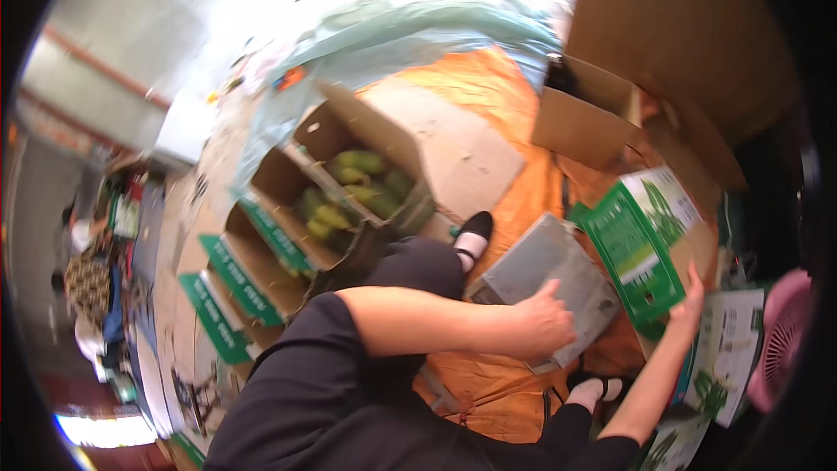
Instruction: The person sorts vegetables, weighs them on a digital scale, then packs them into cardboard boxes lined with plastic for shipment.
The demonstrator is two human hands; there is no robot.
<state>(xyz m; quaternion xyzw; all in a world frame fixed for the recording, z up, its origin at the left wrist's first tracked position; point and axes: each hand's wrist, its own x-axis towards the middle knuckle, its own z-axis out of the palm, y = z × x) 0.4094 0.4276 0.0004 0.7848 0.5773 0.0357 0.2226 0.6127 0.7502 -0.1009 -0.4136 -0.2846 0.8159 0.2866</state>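
A fruit-packing yard at floor level: open boxes [261,249] with green printed flaps hold green fruit [353,187] on bare concrete [471,153], an orange tarp [488,87] is spread over the ground, and a flat carton [636,249] lies among unfolded cardboard [680,26].

Not legible anywhere at this blur. White lettering printed along the green flaps [228,283] of the open cartons, smeared past reading. Likewise green-and-white print with a plant picture on the carton panel [641,244] and on the printed sheets [728,344] just beside it, with no word, brand or number to be made out.
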